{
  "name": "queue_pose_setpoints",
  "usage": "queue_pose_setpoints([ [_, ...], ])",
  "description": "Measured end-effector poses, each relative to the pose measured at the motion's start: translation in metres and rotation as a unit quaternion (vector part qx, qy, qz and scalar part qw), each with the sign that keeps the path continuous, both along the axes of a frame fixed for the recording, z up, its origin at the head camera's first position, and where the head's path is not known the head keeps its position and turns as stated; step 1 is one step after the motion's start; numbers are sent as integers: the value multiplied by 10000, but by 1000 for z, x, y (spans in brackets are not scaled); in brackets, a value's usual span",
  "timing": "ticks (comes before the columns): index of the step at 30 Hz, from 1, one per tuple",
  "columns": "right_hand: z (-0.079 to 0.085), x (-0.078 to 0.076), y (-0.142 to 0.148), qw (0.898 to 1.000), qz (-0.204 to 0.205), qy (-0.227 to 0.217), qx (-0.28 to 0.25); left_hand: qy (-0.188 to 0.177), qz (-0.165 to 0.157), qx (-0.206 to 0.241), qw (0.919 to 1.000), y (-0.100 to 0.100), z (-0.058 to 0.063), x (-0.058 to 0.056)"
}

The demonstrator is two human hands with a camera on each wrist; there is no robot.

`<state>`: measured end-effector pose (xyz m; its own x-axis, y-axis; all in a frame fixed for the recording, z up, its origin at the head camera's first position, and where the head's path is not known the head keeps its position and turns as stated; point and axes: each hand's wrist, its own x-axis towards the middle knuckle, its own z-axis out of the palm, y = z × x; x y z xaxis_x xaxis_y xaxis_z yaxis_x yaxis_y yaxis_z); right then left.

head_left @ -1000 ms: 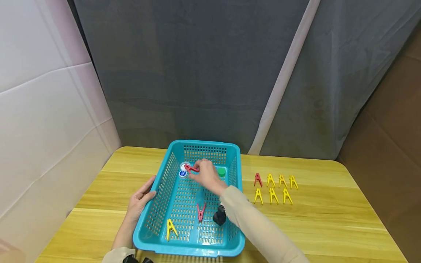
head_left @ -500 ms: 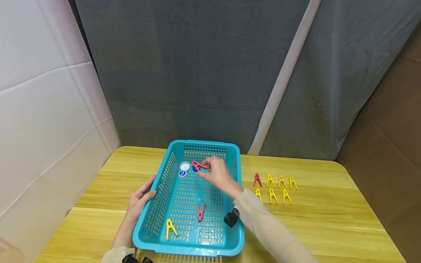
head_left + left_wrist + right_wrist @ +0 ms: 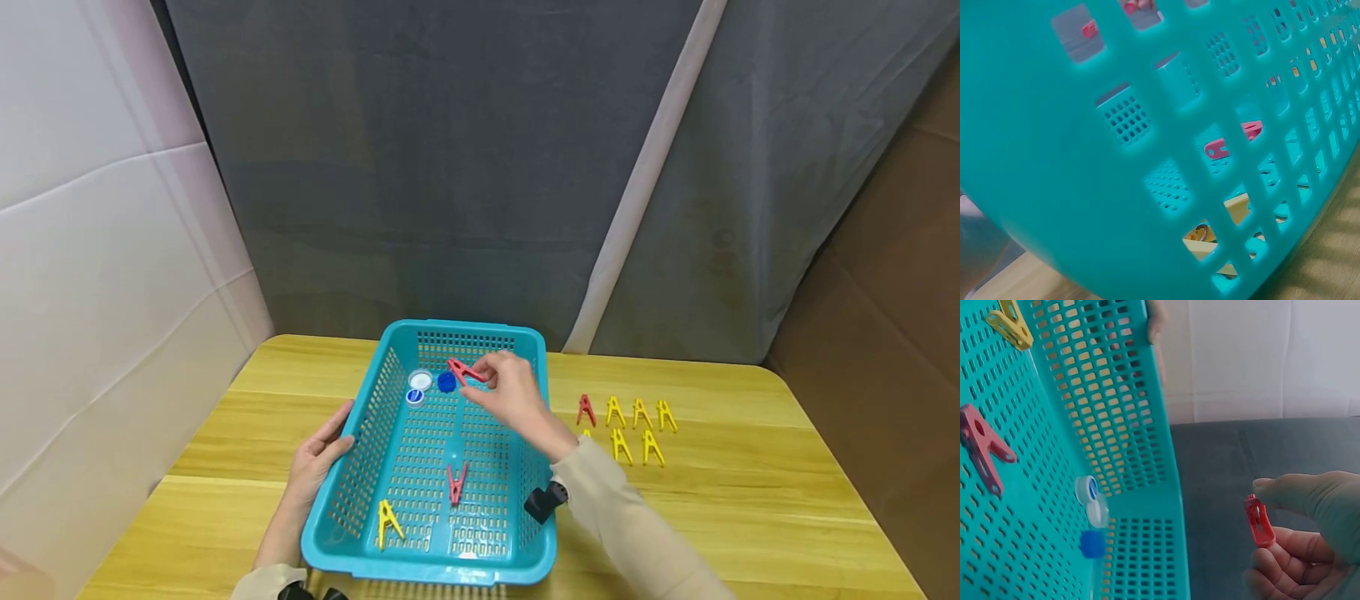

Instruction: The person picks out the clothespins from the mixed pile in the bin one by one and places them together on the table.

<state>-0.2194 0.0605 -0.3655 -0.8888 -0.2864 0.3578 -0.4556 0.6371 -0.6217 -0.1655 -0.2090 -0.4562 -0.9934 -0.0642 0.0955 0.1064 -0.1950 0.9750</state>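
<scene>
My right hand (image 3: 513,396) pinches a red clothespin (image 3: 467,371) between thumb and fingers, above the far end of a turquoise basket (image 3: 423,573); in the right wrist view the clothespin (image 3: 1260,522) is seen nearly end-on. Holding the basket's left side is my left hand (image 3: 315,458), its thumb at the rim and its fingers along the outer wall. Inside the basket lie a yellow clothespin (image 3: 388,525) and a pinkish-red clothespin (image 3: 456,483). Farther back are a dark blue bottle cap (image 3: 447,382), a white round lid (image 3: 421,380) and a blue-and-white cap (image 3: 415,397).
Right of the basket, on the wooden table (image 3: 750,500), several yellow clothespins (image 3: 621,447) stand in two rows with one red clothespin (image 3: 586,409). The right forearm partly covers the front row. A grey curtain (image 3: 450,167) hangs behind the table.
My right hand has moved right and slightly up with the red clothespin, uncovering the blue cap and covering the green one. The left hand stays on the basket.
</scene>
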Motion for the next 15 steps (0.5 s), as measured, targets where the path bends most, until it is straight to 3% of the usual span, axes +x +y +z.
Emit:
queue_pose_setpoints([
  [15, 4, 6, 53, 9979, -605, -62, -211, 98, -62, 250, 9996, -2, 0, 2],
])
